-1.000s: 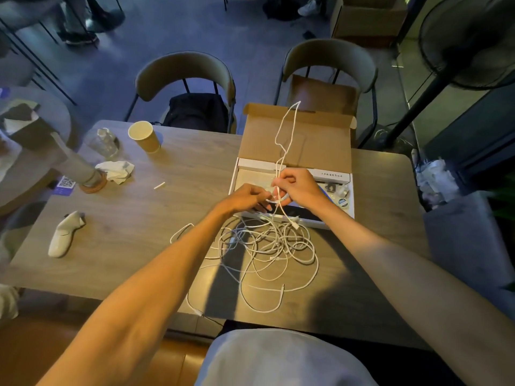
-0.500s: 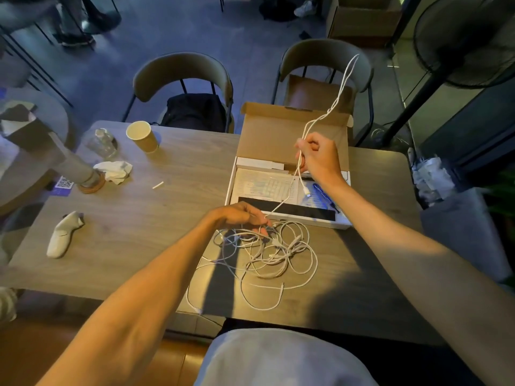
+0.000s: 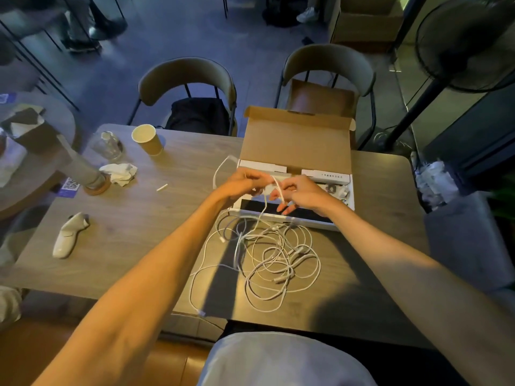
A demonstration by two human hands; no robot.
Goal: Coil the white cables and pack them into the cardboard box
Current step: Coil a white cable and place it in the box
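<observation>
Both hands met just over the near edge of the open cardboard box [image 3: 295, 140], with a single strand of the white cables [image 3: 274, 254] running between them. The left hand [image 3: 243, 181] had its fingers curled and pinched the strand. The right hand [image 3: 302, 194] seemed to nip it as well, its lower fingers hanging looser.

To my eye a coil was just being started. It would go best if the left hand held the turns flat and steady while the right laid equal loops onto it. Slack should be drawn gently, so the strand slid free of the heap rather than lifting the whole tangle. Each turn needed to be small enough for the box just beyond the grip.

A small loop stood out to the left of the left hand. Below the grip, toward the person, the strand fell into the heap on the table [image 3: 167, 218]. The heap was thin, limp cord in many overlapping rings, with plug ends showing. One long loop trailed to the table's near edge. I could not tell whether any cable lay in the box.
</observation>
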